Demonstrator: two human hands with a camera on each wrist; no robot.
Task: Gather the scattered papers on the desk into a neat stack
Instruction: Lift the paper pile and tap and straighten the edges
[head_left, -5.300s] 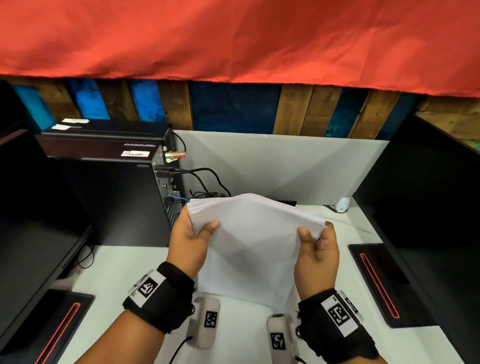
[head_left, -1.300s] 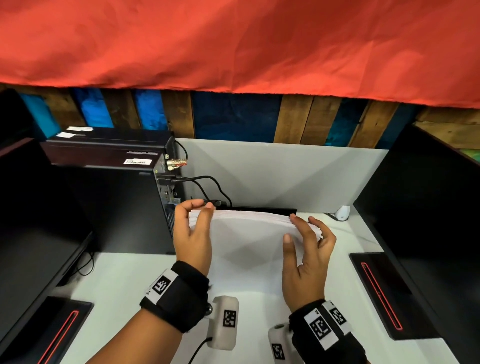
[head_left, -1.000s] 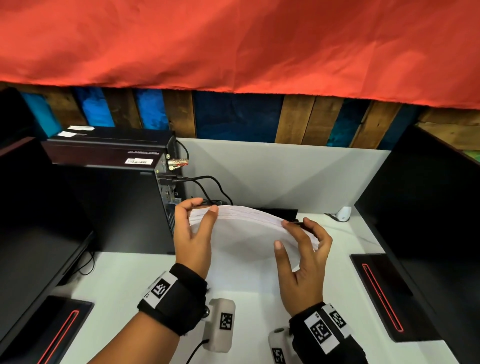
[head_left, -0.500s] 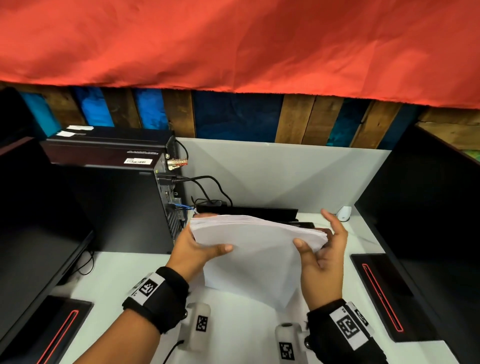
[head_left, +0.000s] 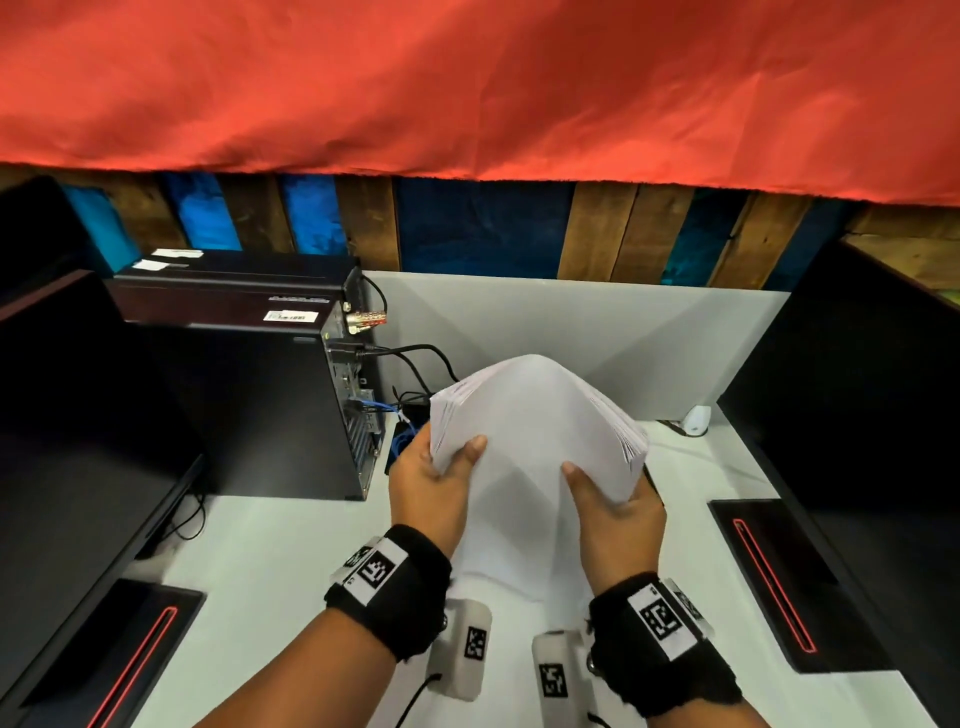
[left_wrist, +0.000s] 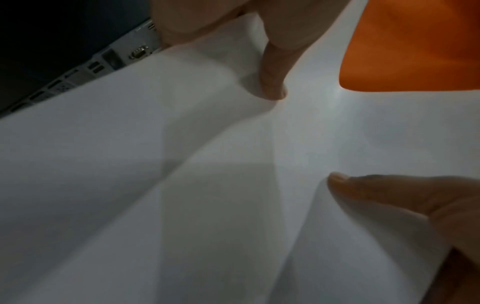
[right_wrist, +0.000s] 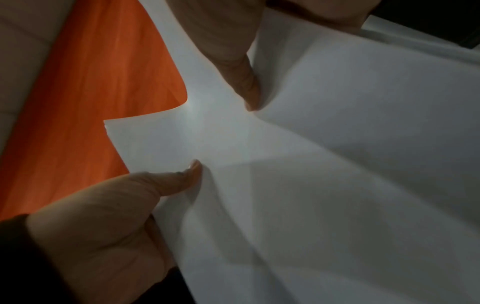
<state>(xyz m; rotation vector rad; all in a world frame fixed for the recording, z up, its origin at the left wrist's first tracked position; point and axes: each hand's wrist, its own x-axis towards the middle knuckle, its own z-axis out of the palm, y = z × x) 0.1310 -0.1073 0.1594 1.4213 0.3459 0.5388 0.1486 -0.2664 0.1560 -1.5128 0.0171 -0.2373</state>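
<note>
A thick stack of white papers (head_left: 530, 441) stands on end over the white desk (head_left: 270, 561), bowed upward into a hump at the top. My left hand (head_left: 431, 483) grips its left edge, thumb on the near face. My right hand (head_left: 613, 504) grips the right edge the same way. In the left wrist view the papers (left_wrist: 207, 185) fill the frame, with my left thumb pressed on them. In the right wrist view the papers (right_wrist: 311, 164) fill the frame too, and both thumbs press on the near sheet. The stack's lower edge reaches the desk between my wrists.
A black computer tower (head_left: 249, 395) with cables stands at the back left. Dark monitors flank both sides, with black bases (head_left: 779, 577) on the desk. A small white object (head_left: 696, 420) sits by the grey partition (head_left: 597, 322). Red cloth (head_left: 467, 83) hangs above.
The stack went from lying almost flat under my fingers to being lifted on end. Both hands have squeezed inward, and the top now bows up into a peak.
</note>
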